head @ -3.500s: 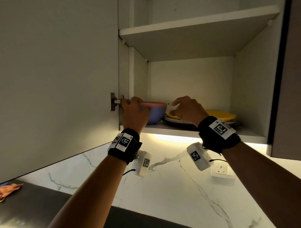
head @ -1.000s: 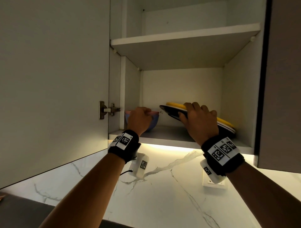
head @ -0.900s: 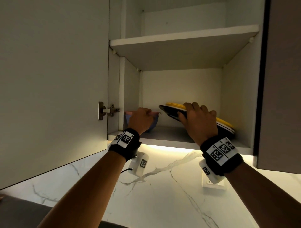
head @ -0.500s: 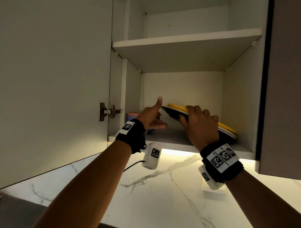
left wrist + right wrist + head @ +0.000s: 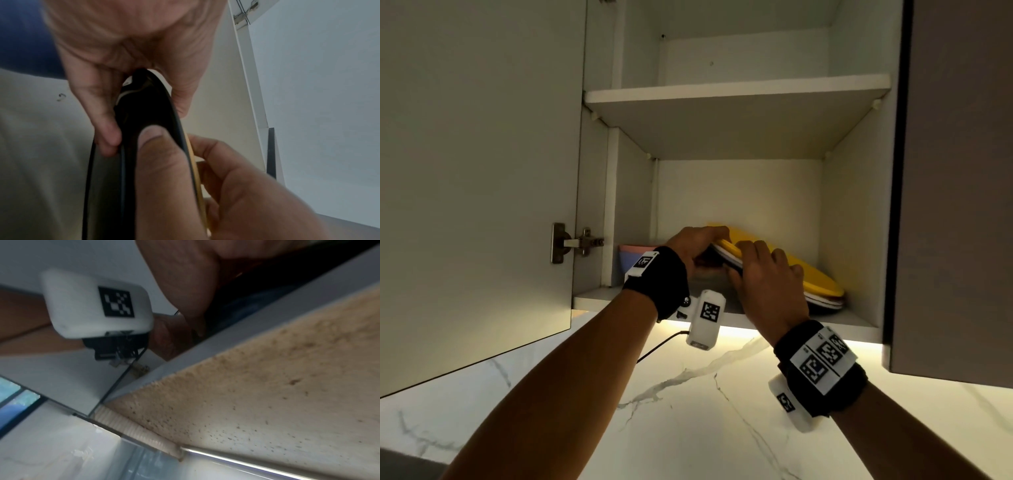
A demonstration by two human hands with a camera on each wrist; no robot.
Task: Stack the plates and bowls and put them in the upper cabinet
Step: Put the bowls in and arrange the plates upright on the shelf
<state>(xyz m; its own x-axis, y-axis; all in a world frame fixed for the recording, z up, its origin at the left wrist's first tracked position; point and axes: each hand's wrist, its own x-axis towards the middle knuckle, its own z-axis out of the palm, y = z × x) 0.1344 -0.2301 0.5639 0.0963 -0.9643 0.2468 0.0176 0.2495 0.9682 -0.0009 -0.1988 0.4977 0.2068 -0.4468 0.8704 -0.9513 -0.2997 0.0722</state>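
An open cabinet door [image 5: 479,178] fills the left of the head view, its metal hinge [image 5: 575,242] just left of the opening. Inside the upper cabinet [image 5: 736,92], on the lower shelf [image 5: 599,301], a stack of bowls [image 5: 631,255], pink on top and blue beneath, sits at the far left against the side wall. Just right of it, the left hand [image 5: 697,245] reaches in, its grip curled round the raised left edge of a stack of plates [image 5: 815,277]; the left wrist view shows the thumb on top of the rim and the fingers [image 5: 102,116] underneath. The plates are tilted, high on the left and low on the right, where their edge rests on the shelf near the right wall; a yellow plate lies on top, with white and dark ones under it. The right hand [image 5: 767,274] holds the near edge of the same stack, its grip pinching the rim with the thumb below and fingers over the yellow plate. An upper shelf [image 5: 736,94] spans the cabinet above. Below the cabinet runs a lit white marble wall [image 5: 688,411]. Both wrists wear black bands with white coded tags.
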